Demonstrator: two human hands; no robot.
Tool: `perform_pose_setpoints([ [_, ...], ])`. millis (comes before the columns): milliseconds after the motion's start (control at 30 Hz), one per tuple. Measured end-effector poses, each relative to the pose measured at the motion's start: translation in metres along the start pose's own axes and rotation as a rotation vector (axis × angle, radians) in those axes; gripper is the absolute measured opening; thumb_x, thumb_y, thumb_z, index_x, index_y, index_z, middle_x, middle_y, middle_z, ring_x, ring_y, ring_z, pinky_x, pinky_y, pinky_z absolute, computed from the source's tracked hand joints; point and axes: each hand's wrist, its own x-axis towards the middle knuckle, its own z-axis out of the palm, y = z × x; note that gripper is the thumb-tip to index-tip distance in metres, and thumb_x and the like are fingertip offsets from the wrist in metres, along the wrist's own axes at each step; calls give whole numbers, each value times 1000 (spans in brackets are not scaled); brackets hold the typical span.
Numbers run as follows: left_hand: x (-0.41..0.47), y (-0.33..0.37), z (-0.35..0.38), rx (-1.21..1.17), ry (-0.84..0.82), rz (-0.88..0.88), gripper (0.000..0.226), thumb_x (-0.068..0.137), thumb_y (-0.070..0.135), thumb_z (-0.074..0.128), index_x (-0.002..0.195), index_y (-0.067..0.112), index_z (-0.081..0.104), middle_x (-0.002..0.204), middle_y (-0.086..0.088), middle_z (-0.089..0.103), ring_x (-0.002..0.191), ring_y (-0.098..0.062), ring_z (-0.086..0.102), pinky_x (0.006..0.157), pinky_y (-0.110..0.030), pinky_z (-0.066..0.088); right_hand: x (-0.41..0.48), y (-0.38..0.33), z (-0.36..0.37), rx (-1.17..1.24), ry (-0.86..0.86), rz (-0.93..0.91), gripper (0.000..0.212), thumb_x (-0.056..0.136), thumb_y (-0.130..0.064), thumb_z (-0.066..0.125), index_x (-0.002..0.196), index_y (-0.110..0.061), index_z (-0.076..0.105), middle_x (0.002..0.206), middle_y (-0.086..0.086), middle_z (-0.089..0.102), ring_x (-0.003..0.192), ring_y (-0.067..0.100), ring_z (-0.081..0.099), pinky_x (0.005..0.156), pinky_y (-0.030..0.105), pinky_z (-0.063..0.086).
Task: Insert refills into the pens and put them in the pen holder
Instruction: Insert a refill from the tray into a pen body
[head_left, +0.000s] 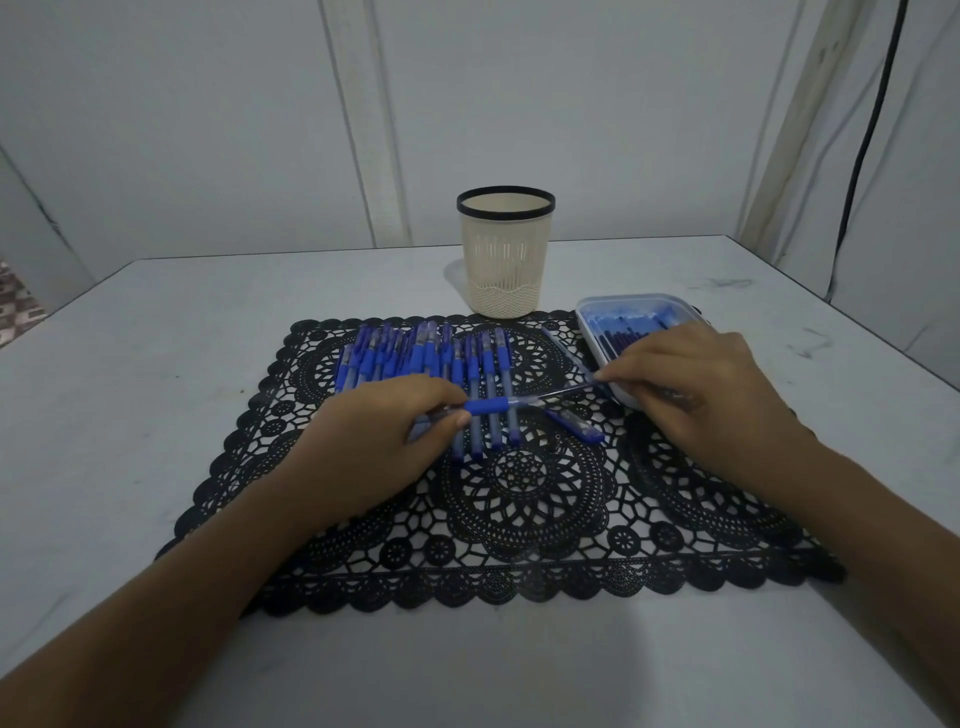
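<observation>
The table (156, 364) carries a black lace mat (519, 525). In the far left half of the mat lies a row of blue pens (415, 353), side by side, ends toward the near and far edges. Just in front of them the left hand (384, 431) grips one pen (488, 405) by its rear part, fingers curled round it, the blue sleeve pointing right. A thin refill (566, 391) runs from the pen's open end to the right hand (696, 384), which pinches its other end between thumb and fingertips. A loose blue pen part (576, 426) lies on the mat just below the refill. At the mat's far edge stands the cream pen holder (506, 260). At the mat's far right corner sits a pale tray (592, 332) of refills, partly behind the right hand.
</observation>
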Motion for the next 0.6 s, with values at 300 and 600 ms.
perform_pose_setpoints([
  [300,0,7,2,-69,12,22,41,86,48,37,102,23,65,75,26,50,70,14,50,54,-7,33,1,-28,6,367,-31,197,36,87,-36,57,122,-32,50,114,-15,59,102,-4,52,90,10,39],
  [600,0,11,5,-97,24,32,40,86,46,38,101,21,66,76,25,52,64,9,51,55,-6,39,3,-41,11,610,-44,339,12,83,-18,64,82,-30,65,75,-8,65,67,6,57,62,16,46],
])
